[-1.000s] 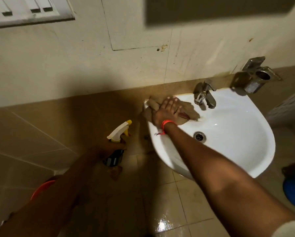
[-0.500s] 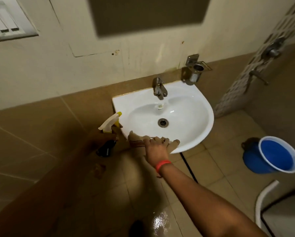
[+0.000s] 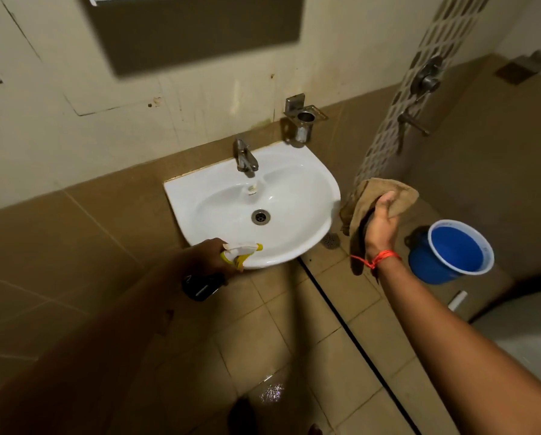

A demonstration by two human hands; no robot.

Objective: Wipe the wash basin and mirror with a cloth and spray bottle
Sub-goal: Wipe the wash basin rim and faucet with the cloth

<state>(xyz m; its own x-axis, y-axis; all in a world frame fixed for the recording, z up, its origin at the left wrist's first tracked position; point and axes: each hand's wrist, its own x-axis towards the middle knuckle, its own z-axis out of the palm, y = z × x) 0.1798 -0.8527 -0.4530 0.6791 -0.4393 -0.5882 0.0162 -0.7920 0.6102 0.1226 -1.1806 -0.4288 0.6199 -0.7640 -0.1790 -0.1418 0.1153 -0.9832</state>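
Note:
The white wash basin (image 3: 294, 189) hangs on the tiled wall, with a metal tap (image 3: 245, 158) at its back and a drain at its middle. Above it the dark mirror (image 3: 197, 29) is fixed to the cream wall. My left hand (image 3: 212, 255) grips a spray bottle (image 3: 231, 259) with a white and yellow head and dark body, its nozzle over the basin's front rim. My right hand (image 3: 380, 221) is raised to the right of the basin, clear of it, and holds a brown cloth (image 3: 385, 193) that hangs down.
A metal cup holder (image 3: 303, 120) is mounted right of the tap. A blue bucket (image 3: 451, 249) stands on the floor at the right, beside a white pipe (image 3: 457, 299). Shower fittings (image 3: 426, 80) sit on the right wall. The floor tiles (image 3: 272, 390) look wet.
My right hand lifted the cloth off the basin's front rim and moved it up and right. My left hand brought the spray bottle from the basin's left to its front rim.

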